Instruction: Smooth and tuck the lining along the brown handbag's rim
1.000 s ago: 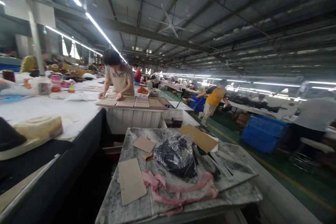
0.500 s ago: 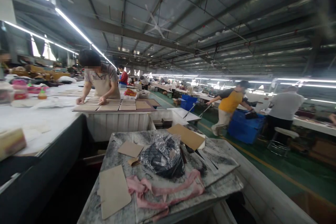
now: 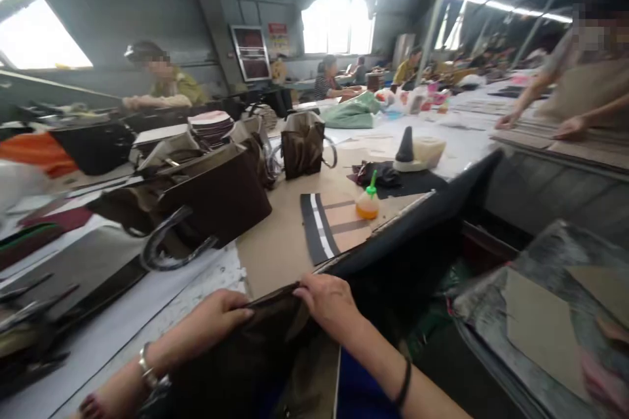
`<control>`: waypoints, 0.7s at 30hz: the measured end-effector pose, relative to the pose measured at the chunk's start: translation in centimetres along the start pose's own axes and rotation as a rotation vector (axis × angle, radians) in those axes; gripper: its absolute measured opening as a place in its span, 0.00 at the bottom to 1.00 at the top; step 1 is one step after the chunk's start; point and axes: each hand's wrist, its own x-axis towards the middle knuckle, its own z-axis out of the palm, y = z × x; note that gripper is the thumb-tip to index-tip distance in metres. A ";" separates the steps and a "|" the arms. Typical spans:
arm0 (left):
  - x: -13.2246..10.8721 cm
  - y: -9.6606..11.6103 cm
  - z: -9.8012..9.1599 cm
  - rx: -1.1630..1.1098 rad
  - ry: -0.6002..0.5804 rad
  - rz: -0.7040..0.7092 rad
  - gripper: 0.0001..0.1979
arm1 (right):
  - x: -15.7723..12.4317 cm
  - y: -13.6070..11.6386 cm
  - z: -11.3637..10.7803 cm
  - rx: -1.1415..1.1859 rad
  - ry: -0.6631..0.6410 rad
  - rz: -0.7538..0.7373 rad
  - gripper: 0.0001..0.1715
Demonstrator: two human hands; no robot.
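Note:
Both my hands grip the upper edge of a dark brown leather piece (image 3: 255,353) at the near edge of the work table (image 3: 275,249). My left hand (image 3: 216,321) pinches it on the left side and my right hand (image 3: 329,304) pinches it on the right, fingers curled over the edge. Beyond my hands lie a striped black and tan panel (image 3: 334,226) and a small orange glue bottle (image 3: 367,204) with a green cap.
Several brown handbags (image 3: 216,190) stand on the table to the left, another bag (image 3: 302,144) further back. A black cone (image 3: 405,147) sits on the right. A co-worker's hands (image 3: 570,127) rest on the far right table. A grey cart with cardboard (image 3: 540,327) stands lower right.
The view has swung left from the cart and aisle to the work table. My hands, unseen before, now show holding the dark brown leather piece.

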 end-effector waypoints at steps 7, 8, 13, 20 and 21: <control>1.7 -0.3 -1.0 -0.070 -0.080 0.024 0.14 | 0.1 0.3 -0.3 -0.048 -0.010 0.064 0.09; 1.8 -0.5 -1.2 -0.085 -0.100 0.022 0.14 | 0.2 0.1 -0.1 -0.057 -0.009 0.070 0.08; 2.4 -1.5 -1.7 -0.172 -0.183 0.007 0.15 | 0.7 -0.2 0.4 -0.074 -0.018 0.080 0.09; 3.3 -1.4 -1.8 -0.192 -0.238 -0.015 0.15 | 0.8 0.0 0.7 -0.113 -0.043 0.103 0.10; 3.2 -1.6 -1.9 -0.195 -0.240 -0.019 0.15 | 1.0 -0.2 0.9 -0.107 -0.040 0.096 0.10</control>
